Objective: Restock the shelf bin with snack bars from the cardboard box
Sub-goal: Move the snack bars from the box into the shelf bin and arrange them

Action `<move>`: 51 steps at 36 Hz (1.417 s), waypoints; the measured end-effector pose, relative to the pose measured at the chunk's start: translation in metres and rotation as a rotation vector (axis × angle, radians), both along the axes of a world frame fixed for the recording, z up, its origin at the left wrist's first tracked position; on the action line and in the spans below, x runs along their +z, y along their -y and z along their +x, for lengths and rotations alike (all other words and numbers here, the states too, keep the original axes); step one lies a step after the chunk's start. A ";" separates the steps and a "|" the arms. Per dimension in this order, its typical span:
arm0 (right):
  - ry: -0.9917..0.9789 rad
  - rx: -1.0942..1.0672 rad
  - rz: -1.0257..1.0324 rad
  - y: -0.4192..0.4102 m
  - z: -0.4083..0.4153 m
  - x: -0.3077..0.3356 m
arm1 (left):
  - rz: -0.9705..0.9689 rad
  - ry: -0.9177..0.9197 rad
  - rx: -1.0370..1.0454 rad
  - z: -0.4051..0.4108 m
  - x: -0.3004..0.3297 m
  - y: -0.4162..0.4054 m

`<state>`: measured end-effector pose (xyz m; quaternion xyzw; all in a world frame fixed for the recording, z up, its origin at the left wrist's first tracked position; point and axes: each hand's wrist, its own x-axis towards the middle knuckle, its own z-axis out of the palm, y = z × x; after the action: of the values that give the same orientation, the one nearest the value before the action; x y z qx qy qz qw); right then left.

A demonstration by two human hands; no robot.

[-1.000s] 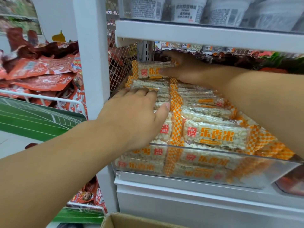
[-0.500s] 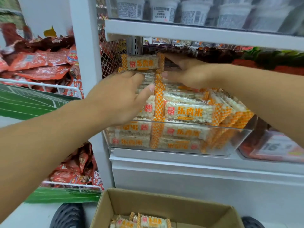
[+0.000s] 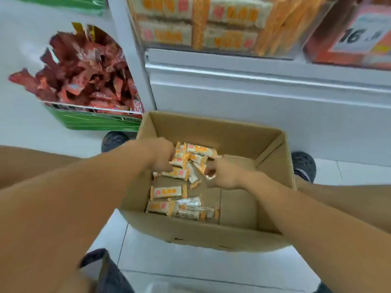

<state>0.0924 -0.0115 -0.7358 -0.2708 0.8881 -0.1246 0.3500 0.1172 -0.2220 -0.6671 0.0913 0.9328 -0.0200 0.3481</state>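
Gathering is the step in hand: left hand (image 3: 161, 154) and right hand (image 3: 224, 173) each close a curled grip on snack bars (image 3: 186, 163) heaped at the cardboard box's (image 3: 203, 233) far left corner; next, a lift calls for carrying them to the shelf bin (image 3: 211, 47) above

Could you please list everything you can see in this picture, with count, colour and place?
box: one, brown cardboard, on the floor, open.
bars: about ten, white and orange, loose in the box.
bin: one, clear, on the shelf above, stacked with the same bars.
red packets: many, in a green rack, left.
price tag: one, reads 16, top right.
shoes: two, dark, beside the box.
left hand: gripping bars in the box.
right hand: pinching a bar.
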 end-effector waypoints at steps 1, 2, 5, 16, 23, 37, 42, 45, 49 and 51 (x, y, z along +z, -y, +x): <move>0.082 -0.011 0.067 -0.009 0.007 -0.020 | -0.018 0.086 0.069 0.010 -0.023 -0.002; 0.158 -0.043 0.112 -0.016 0.017 -0.034 | -0.041 0.167 0.110 0.022 -0.043 -0.006; 0.378 -0.196 0.160 -0.030 0.028 -0.062 | -0.097 0.359 0.111 0.042 -0.090 -0.014; 0.677 -0.231 0.192 0.008 0.028 -0.106 | -0.058 0.438 0.051 0.042 -0.134 -0.003; 0.604 -0.137 0.258 0.019 0.037 -0.121 | 0.031 0.477 0.091 0.041 -0.146 0.000; 0.543 -0.463 -0.117 -0.032 -0.044 -0.035 | 0.676 0.298 0.849 0.005 -0.113 -0.002; 0.550 -0.613 -0.304 -0.058 -0.059 0.018 | 0.885 -0.099 1.089 -0.023 -0.085 -0.015; 0.447 -0.717 -0.430 -0.068 -0.059 0.037 | 1.027 -0.075 1.283 -0.032 -0.061 -0.021; 0.337 -0.867 -0.710 -0.063 -0.049 0.065 | 1.103 0.024 1.436 -0.029 -0.028 -0.028; 0.065 -0.799 -0.805 -0.052 -0.041 0.078 | 1.177 0.031 1.470 -0.028 -0.014 -0.034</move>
<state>0.0515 0.0410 -0.6579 -0.0217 0.7927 -0.5844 0.1720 0.0889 -0.1876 -0.6810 -0.3589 0.6118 0.6806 0.1835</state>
